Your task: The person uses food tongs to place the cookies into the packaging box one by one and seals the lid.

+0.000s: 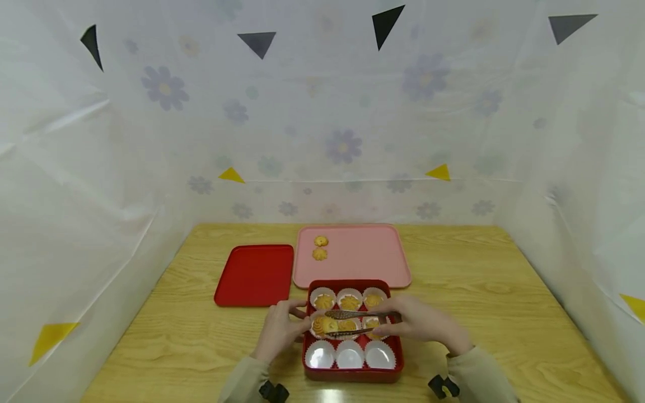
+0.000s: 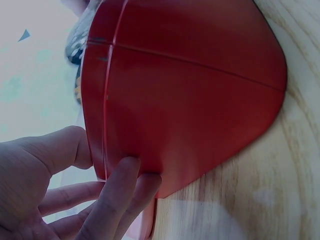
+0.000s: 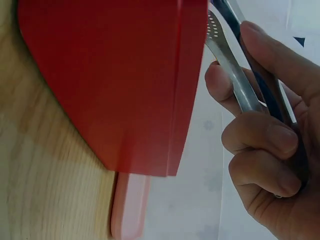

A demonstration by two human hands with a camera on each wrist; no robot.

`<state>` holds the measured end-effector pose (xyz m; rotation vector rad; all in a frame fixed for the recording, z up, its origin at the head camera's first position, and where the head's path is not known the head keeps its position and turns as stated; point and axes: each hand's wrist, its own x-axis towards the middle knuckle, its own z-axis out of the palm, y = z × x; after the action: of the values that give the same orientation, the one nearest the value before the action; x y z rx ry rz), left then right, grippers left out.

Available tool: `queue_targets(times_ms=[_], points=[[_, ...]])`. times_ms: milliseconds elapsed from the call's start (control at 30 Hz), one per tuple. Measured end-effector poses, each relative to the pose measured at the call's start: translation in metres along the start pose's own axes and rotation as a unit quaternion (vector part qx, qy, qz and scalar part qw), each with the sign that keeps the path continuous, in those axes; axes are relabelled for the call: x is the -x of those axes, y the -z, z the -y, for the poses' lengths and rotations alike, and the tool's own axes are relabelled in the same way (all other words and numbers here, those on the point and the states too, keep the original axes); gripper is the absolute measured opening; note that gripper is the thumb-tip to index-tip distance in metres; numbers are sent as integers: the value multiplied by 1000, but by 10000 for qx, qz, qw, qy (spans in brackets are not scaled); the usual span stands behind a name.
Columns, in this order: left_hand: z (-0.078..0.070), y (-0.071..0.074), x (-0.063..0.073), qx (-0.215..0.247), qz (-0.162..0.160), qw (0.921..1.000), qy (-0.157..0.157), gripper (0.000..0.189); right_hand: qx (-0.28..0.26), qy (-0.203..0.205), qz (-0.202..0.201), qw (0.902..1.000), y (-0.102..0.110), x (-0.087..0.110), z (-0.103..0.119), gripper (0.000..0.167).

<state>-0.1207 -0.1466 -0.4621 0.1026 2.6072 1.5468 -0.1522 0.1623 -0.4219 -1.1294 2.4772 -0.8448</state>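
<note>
A red box (image 1: 353, 377) with white paper cups stands in front of me. Cookies fill its back row and lie in the middle row; the front-row cups (image 1: 350, 355) hold nothing. My left hand (image 1: 280, 331) grips the box's left side, thumb at the rim and fingers on the outer wall (image 2: 200, 115). My right hand (image 1: 420, 322) holds metal tongs (image 3: 240, 80) across the middle row. Their perforated tips lie either side of a ridged cookie (image 1: 320, 326) at the left cup; whether they squeeze it I cannot tell.
Behind the box lies a pink tray (image 1: 363, 254) with two cookies (image 1: 319, 254) near its left side. A bare red tray (image 1: 257, 275) sits to its left. The wooden table (image 1: 478, 291) meets pale flowered sheeting at the back and sides.
</note>
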Motion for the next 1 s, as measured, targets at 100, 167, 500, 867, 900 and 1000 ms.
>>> queue_targets(times_ms=[100, 167, 500, 867, 900, 1000], points=[[-1, 1, 1, 73, 26, 10000, 12, 45, 80, 381, 127, 9992, -5, -3, 5, 34], [-1, 1, 1, 95, 44, 9999, 22, 45, 161, 647, 152, 9977, -7, -6, 7, 29], [-2, 2, 0, 95, 70, 9999, 87, 45, 640, 580, 298, 9958, -12, -13, 16, 35], [-1, 1, -1, 71, 77, 9998, 149, 44, 933, 491, 396, 9936, -13, -16, 26, 36], [-1, 1, -1, 62, 78, 9998, 152, 44, 918, 498, 403, 9937, -13, -16, 26, 35], [0, 1, -2, 24, 76, 9998, 168, 43, 906, 527, 417, 9936, -11, -17, 28, 33]])
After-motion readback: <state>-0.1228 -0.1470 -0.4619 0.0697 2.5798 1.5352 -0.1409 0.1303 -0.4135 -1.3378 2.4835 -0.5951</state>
